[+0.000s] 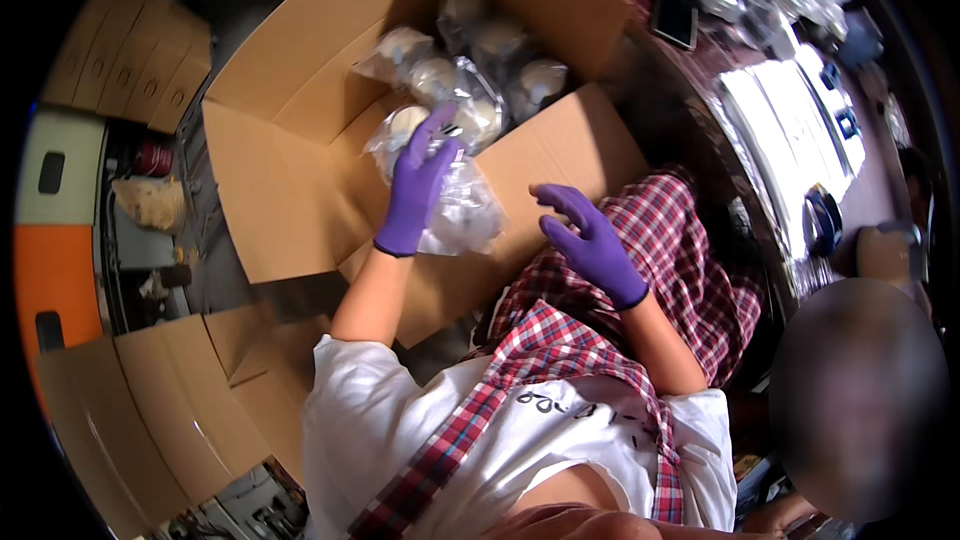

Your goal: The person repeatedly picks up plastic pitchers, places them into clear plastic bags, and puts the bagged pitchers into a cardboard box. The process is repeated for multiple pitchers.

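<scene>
A large open cardboard box (300, 165) stands before me, its flaps spread. Inside lie several round, pale items in clear plastic bags (431, 79). My left hand (421, 184), in a purple glove, reaches over the box with its fingers around part of a clear plastic bag (469, 210); the palm side is hidden, so a firm grip cannot be made out. To the right, my right hand (589, 244), also gloved in purple, hovers over the near flap and my checked apron, fingers apart and bent, holding nothing.
Flat cardboard boxes (127, 52) stand at the upper left, above green and orange crates (56, 262). Another open carton (150, 405) is at the lower left. A table (877, 187) on the right bears a tape roll (823, 219) and a phone-like device (675, 15). Another person (859, 397) is beside it.
</scene>
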`<action>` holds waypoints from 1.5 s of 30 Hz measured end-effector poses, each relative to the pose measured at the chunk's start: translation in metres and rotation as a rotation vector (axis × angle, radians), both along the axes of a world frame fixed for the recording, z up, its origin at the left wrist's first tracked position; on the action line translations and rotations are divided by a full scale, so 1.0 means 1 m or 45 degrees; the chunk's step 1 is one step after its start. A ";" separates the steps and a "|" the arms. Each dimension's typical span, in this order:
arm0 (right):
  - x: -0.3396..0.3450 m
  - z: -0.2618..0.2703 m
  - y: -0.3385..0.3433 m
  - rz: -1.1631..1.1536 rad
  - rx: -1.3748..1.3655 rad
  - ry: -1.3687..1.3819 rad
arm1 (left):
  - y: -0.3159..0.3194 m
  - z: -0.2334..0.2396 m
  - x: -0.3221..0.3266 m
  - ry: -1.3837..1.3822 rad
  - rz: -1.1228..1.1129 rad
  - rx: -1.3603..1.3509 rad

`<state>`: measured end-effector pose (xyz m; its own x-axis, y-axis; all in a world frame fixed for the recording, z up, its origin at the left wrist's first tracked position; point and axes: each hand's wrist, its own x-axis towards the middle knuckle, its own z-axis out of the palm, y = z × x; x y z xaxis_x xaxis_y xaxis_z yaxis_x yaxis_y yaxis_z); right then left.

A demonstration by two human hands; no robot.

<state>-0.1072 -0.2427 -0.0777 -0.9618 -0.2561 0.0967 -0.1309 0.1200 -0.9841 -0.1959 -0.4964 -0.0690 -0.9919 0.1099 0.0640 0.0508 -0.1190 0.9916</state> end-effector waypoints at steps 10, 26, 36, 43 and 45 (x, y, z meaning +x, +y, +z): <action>0.051 0.028 0.130 -1.073 -0.363 0.044 | 0.199 0.066 0.017 0.308 -0.696 0.485; 0.181 0.116 0.204 -1.597 0.083 0.212 | 0.369 0.161 0.082 1.417 -0.585 -0.598; 0.205 0.113 0.222 -1.675 0.580 0.338 | 0.356 0.207 0.122 1.849 -0.656 -0.385; 0.225 0.123 0.240 -1.326 -0.281 0.035 | 0.396 0.216 0.059 1.724 -2.031 -0.989; 0.219 0.120 0.241 -1.346 -0.267 0.017 | 0.385 0.164 0.036 1.319 -2.122 -0.969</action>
